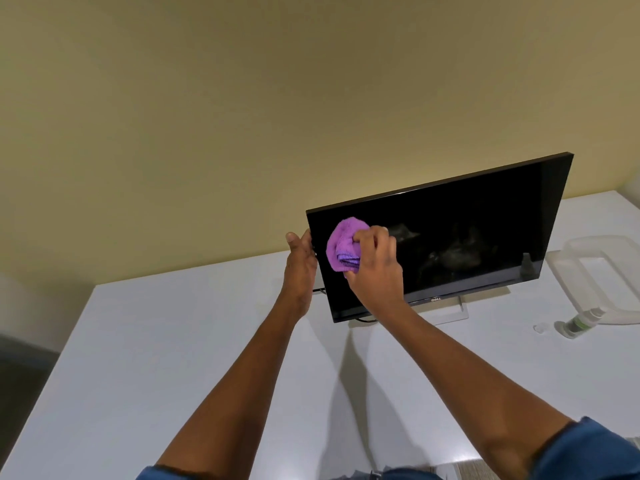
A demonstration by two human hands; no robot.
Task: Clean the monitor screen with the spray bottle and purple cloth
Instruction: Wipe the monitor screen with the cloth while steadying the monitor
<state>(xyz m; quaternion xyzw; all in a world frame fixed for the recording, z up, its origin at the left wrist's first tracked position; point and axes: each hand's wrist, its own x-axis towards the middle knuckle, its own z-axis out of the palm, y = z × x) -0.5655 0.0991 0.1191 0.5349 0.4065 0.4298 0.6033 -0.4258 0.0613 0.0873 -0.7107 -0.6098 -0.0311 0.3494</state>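
Monitor screen (450, 233) stood on white table (173, 341), long axis running right from right hand (375, 268), fingers bunched around purple cloth (343, 244) at screen's left end; left hand (300, 258) gripped left edge.

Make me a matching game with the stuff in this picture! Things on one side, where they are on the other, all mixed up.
Things:
1. purple cloth
2. left hand
3. spray bottle
4. monitor

Places or states:
A. lying on its side on the white table, right of the screen
B. bunched in the right hand, against the screen
C. standing on the table, screen dark
D. holding the monitor's left edge

Pairs: 1-B, 2-D, 3-A, 4-C
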